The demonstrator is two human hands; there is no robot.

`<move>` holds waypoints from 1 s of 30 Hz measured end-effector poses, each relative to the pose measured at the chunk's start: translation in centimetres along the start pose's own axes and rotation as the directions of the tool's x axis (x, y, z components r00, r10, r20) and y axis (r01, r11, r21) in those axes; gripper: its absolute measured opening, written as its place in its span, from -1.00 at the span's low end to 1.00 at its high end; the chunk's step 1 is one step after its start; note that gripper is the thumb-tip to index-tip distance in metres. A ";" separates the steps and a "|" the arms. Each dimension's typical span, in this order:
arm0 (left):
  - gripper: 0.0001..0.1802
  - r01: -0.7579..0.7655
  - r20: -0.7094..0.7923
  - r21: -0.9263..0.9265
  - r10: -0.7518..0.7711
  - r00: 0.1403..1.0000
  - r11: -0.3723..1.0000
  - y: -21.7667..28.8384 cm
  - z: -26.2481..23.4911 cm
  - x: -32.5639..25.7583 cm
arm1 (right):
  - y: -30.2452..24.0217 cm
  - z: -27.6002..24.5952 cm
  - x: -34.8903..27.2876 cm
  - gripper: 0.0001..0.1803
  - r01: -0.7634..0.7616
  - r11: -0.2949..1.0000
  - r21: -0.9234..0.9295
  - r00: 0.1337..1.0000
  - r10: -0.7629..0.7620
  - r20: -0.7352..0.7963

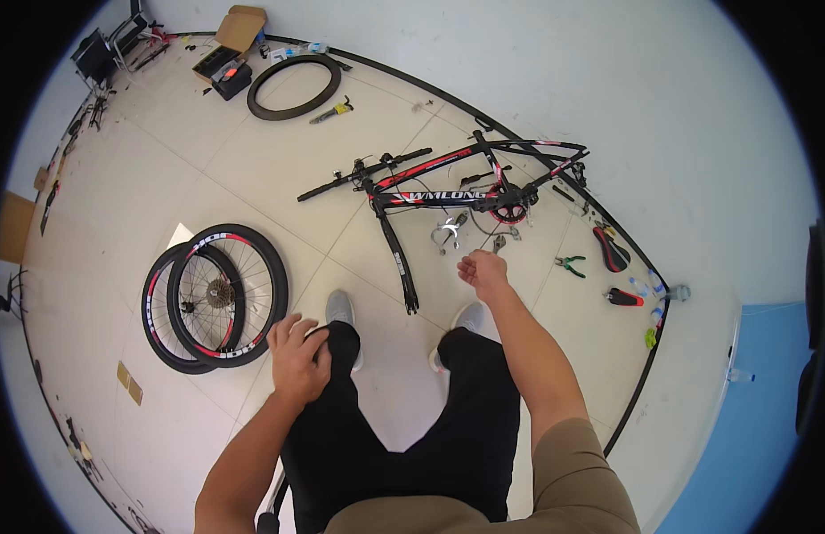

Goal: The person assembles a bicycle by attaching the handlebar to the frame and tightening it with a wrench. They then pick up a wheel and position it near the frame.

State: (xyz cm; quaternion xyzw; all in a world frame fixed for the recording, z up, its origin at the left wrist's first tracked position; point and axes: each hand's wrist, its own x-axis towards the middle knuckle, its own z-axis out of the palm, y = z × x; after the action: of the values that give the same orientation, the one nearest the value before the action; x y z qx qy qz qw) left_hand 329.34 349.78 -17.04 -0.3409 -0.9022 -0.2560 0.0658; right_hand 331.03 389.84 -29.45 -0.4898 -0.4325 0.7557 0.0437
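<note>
Over my left knee, my left hand (299,360) is open, its fingers spread and slightly bent, holding nothing. My right hand (483,273) hangs above the floor past my right knee with its fingers curled in; whatever they hold, if anything, is hidden. Just beyond it lies a wrench-like metal tool (499,243). Farther off, a black and red bicycle frame (430,199) lies on its side with its fork (396,254) pointing toward me. Its handlebar (363,173) is attached and its crankset (508,205) sits at the right. Silver brake calipers (449,233) rest below the frame.
Two bicycle wheels (272,267) lie overlapped at left. Green-handled pliers (571,264), a saddle (612,249) and bottles (639,287) are scattered at right. A loose tire (253,93) and an open cardboard box (239,28) lie far back. A wall (564,67) bounds the far side.
</note>
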 end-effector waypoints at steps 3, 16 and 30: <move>-0.76 0.042 0.061 0.017 -0.043 0.997 0.999 0.0 -0.1 0.8 | 0.2 -1.2 6.6 -0.61 0.052 0.998 -0.042 0.990 -0.057 -0.127; -0.74 0.093 0.279 0.081 -0.112 0.954 0.992 0.9 0.8 4.0 | -4.6 1.9 20.4 -0.23 -0.006 0.994 0.111 0.922 0.048 -0.385; -0.71 0.082 0.234 0.058 -0.094 0.968 0.995 0.6 0.8 5.0 | -2.5 -4.6 17.3 -0.70 0.011 0.968 -0.252 0.942 -0.095 -0.322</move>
State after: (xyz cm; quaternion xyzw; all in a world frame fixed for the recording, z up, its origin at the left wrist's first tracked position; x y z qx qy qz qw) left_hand 325.99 353.51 -16.01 -0.3270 -0.9237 -0.1943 -0.0454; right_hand 324.76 402.71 -40.55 -0.5997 -0.5226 0.6013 0.0752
